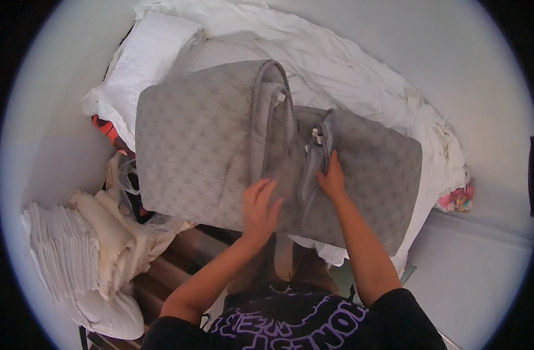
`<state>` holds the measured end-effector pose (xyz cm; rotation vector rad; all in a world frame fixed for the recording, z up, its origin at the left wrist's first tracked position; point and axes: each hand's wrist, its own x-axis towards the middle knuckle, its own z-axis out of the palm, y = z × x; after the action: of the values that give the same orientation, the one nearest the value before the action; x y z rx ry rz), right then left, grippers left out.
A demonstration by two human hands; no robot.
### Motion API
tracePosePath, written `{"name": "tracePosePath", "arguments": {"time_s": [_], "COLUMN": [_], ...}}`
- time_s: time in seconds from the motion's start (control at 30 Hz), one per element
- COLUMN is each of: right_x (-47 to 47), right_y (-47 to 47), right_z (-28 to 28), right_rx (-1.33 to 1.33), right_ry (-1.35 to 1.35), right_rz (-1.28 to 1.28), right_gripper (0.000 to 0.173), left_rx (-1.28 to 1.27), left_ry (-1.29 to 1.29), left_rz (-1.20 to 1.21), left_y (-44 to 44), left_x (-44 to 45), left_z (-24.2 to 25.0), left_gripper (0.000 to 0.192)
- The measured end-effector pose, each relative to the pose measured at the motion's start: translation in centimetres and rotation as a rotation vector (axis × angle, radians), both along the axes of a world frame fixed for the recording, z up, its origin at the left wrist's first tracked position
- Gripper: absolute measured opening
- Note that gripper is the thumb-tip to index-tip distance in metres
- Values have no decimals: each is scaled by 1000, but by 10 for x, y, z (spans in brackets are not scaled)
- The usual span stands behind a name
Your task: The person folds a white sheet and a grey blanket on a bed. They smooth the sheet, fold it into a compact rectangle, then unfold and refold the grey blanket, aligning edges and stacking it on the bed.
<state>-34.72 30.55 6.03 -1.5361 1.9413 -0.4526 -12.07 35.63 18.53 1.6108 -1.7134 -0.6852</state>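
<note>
A grey quilted pad (192, 144) with bound edges lies before me, both its ends folded in toward the middle. The left fold stands thick and rounded, and small white tags show at the inner edges of both folds. My left hand (259, 212) is slightly blurred, its fingers apart beside the lower end of the left fold. Against the inner edge of the right fold rests my right hand (333, 177), thumb and fingers spread on either side of that edge. Whether it grips the edge is unclear. The layers inside the folds are mostly hidden.
White crumpled fabric (337, 65) lies under and behind the pad, with a folded white cloth (157, 52) at upper left. Stacked white cloths (61, 249) and cream fabric (111, 232) stand at lower left. A pale wall (459, 57) curves around.
</note>
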Motion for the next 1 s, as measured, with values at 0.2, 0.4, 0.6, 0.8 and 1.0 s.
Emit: {"name": "tracePosePath", "arguments": {"time_s": [0.2,0.4,0.6,0.8,1.0], "right_x": [-6,-10,-9,-4,38], "right_y": [29,38,51,55,-5], "right_z": [40,64,80,105,75], "right_rx": [209,30,-14,-19,-204], "right_ry": [-394,-208,20,29,-135], "right_rz": [-123,32,98,173,311], "right_gripper": [84,75,62,59,65], "left_rx": [139,108,120,177,181], "left_ry": [-73,-204,-339,-586,-697], "left_rz": [139,137,166,200,185], "left_y": [54,50,10,2,-7], "left_x": [50,64,31,28,35], "left_z": [19,16,-3,-53,-89], "left_gripper": [53,73,92,87,79]}}
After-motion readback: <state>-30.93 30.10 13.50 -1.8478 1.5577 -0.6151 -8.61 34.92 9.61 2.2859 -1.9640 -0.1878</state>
